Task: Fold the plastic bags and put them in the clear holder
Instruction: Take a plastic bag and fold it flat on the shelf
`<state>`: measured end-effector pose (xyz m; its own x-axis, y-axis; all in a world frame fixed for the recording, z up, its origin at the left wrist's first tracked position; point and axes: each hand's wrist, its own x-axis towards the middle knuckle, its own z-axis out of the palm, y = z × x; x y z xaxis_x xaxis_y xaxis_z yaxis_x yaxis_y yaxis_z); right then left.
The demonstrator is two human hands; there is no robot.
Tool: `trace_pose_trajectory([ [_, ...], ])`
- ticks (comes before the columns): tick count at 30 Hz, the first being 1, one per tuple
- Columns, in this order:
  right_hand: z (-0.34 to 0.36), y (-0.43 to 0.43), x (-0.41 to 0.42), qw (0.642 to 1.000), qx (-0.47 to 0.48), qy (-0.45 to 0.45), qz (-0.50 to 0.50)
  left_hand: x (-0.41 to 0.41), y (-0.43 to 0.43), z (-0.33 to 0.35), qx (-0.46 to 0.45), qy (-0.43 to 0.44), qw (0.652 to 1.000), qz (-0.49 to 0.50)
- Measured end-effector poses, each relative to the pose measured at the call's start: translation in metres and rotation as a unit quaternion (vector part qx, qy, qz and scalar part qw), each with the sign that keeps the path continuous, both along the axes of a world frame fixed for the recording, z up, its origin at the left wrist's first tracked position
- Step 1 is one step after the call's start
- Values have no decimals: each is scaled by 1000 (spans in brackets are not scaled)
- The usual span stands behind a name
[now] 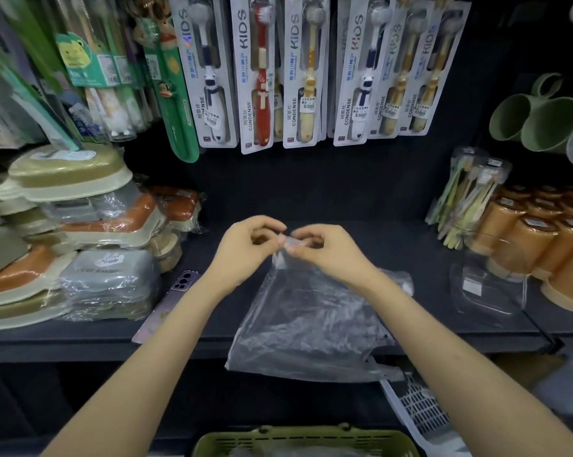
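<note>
Pinching the top edge of a clear bag, both hands meet at the middle of the view, above a dark shelf. The left hand has its fingers curled, thumb and forefinger closed on the film at the bag's upper corner. The right hand, touching it from 3 o'clock, grips the same corner between thumb and fingertips, the other fingers bent. From that pinch the bag hangs down toward 6 o'clock, wrinkled and unfolded, its lower part draped over the shelf's front edge.

The holder stands on the shelf at 3 o'clock from the bag, apart from it; what lies inside cannot be told. A crumple of more plastic sits between the right wrist and the holder.

At 9 o'clock from the bag a phone lies face down on the shelf, partly under the left forearm. Past it, at 9 to 10 o'clock, soap boxes are stacked in wrap. Toothbrush packs hang along 12 o'clock. Green mugs hang at 2 o'clock, with a toothbrush bundle and orange cups below them at 3 o'clock. A green basket sits at 6 o'clock, and a white basket at 5 o'clock.
</note>
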<state>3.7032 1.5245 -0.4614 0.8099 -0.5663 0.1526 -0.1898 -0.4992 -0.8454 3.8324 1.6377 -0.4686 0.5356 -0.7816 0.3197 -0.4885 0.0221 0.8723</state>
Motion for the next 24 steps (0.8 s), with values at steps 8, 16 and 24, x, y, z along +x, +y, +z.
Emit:
trace_pose_trajectory([
  [8,2,-6,-7,981,127,-121,-86,-17,31,-40,80,-2,994,79],
  [16,24,-43,-2,975,168,-117,-90,-14,32,-55,19,65,995,73],
  [24,-8,-92,-16,990,91,83,-67,14,9,-73,42,143,976,158],
])
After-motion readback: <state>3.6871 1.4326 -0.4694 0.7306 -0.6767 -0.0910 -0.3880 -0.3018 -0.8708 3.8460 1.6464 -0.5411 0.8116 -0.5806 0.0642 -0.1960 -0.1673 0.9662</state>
